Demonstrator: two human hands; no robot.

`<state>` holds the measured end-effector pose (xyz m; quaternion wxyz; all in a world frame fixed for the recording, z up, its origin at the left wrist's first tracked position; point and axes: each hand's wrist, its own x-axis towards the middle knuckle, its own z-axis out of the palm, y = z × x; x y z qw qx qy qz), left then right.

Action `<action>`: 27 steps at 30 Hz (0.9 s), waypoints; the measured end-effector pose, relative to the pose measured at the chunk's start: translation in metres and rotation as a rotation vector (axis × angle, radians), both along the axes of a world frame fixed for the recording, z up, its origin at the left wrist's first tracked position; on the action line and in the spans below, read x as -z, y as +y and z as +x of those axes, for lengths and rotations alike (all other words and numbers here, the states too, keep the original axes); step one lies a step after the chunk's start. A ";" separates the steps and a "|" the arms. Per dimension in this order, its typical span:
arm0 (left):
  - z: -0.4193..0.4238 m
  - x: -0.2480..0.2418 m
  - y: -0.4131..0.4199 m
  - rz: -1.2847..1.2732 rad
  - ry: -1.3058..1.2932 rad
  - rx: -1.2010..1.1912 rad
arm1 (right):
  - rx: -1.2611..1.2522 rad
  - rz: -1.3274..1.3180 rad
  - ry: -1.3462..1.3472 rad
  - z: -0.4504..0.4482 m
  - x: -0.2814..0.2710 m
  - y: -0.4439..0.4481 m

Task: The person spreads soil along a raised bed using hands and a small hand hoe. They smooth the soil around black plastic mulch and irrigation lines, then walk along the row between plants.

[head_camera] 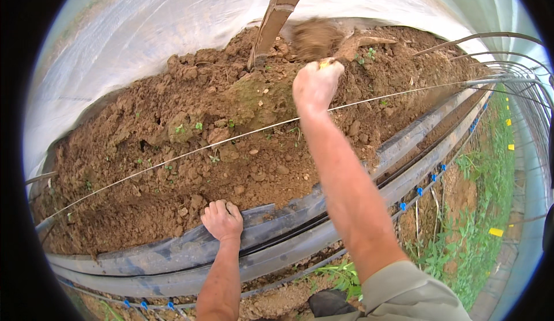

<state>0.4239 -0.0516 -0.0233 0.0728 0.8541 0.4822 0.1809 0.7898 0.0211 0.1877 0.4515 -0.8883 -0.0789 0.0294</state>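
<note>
My right hand [319, 83] is stretched out over the brown soil bank [190, 126], its fingers closed around a small yellow handle [327, 63]. Just beyond it is a brown motion blur [315, 38], so the tool's working end and any moving soil cannot be told apart. My left hand [222, 220] rests with curled fingers at the lower edge of the soil, by the rim of the grey plastic film [259, 217]. A pale string [255, 131] runs across the bank and passes under my right wrist.
A flat wooden or bamboo arch [277, 15] rises from the soil before white plastic sheeting [173, 13]. More thin hoops [480, 40] stand at the right. Along the near side runs a drip pipe with blue fittings [420, 191], beside green plants [458, 238].
</note>
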 end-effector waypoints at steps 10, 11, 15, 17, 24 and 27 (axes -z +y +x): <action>-0.006 0.003 -0.001 -0.051 0.085 -0.036 | 0.471 1.022 0.921 -0.182 0.042 -0.150; -0.008 0.002 -0.003 -0.045 0.091 -0.030 | 0.537 1.056 0.945 -0.187 0.055 -0.151; -0.010 0.006 0.001 -0.036 0.128 -0.044 | 0.764 1.181 0.910 -0.156 0.098 -0.132; -0.004 0.006 -0.002 -0.052 0.129 -0.026 | 0.795 1.120 0.848 -0.107 0.133 -0.135; -0.011 0.006 0.002 -0.046 0.144 -0.043 | 0.896 0.670 0.619 0.047 0.195 -0.183; -0.005 0.006 -0.002 -0.065 0.133 -0.020 | 1.044 0.467 0.436 0.084 0.227 -0.196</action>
